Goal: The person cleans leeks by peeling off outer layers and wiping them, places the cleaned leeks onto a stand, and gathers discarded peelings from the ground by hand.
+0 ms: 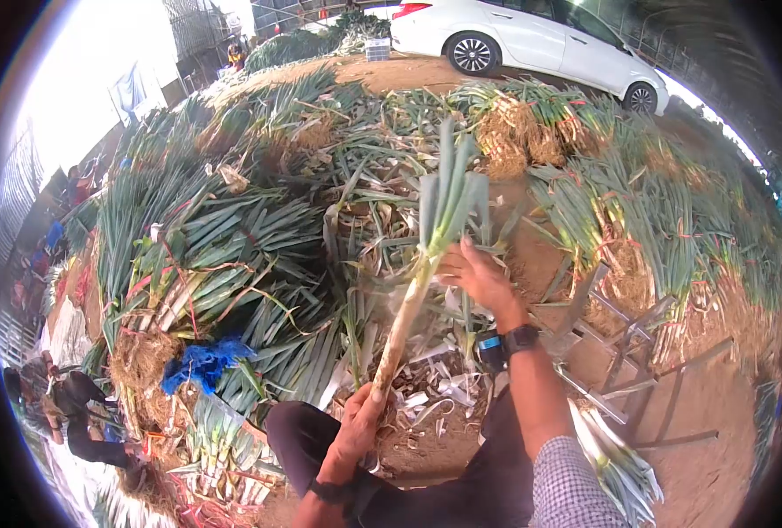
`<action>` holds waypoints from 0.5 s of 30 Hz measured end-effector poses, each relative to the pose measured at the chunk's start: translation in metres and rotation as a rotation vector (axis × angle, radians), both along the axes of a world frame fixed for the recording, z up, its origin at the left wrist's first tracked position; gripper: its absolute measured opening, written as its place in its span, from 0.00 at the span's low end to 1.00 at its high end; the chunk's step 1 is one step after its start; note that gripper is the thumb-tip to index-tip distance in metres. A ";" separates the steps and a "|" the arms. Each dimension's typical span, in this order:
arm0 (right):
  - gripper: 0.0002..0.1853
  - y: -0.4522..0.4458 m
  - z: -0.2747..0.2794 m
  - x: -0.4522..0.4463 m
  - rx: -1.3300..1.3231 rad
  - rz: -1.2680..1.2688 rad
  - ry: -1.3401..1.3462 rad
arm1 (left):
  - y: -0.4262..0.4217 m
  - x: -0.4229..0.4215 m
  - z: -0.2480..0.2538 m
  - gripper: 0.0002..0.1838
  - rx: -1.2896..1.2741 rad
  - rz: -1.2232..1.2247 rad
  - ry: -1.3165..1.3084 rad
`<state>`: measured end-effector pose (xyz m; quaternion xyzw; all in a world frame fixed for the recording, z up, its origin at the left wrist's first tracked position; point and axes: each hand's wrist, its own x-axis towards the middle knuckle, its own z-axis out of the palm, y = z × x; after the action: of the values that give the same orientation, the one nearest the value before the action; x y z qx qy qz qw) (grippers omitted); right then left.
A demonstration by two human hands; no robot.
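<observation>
A long green onion (406, 317) with a pale stem and green leaves slants upward in front of me. Closed around the lower end of its stem is my left hand (357, 429). My right hand (479, 277) is beside the upper stem, just below the leaves, with its thumb apart and its fingers pointing toward the stem. The fingertips are partly behind the onion, so contact is unclear. Peeled scraps (439, 387) lie on the ground between my knees.
Bundled green onions (250, 224) are heaped on the left, with more bundles (672, 211) on the right. A metal frame (615, 330) stands by my right arm. Blue netting (204, 365) lies at left. A white car (532, 40) is parked behind; another person (78, 405) is at far left.
</observation>
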<state>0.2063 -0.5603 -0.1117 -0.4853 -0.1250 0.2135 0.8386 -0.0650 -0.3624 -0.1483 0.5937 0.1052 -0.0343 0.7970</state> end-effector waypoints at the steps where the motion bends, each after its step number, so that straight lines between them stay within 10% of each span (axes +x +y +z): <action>1: 0.26 0.010 0.001 -0.002 0.123 0.032 0.015 | 0.005 -0.006 -0.005 0.18 -0.026 -0.037 0.026; 8: 0.15 0.035 -0.027 0.010 0.247 -0.159 0.192 | 0.016 0.029 -0.040 0.18 1.008 0.175 -0.323; 15: 0.16 0.053 -0.010 -0.022 0.189 -0.214 0.118 | -0.022 0.137 0.054 0.14 1.122 0.162 -0.402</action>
<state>0.1844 -0.5076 -0.1218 -0.4014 -0.0427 0.1384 0.9044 0.0716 -0.3843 -0.0947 0.9087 -0.0008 0.2002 0.3663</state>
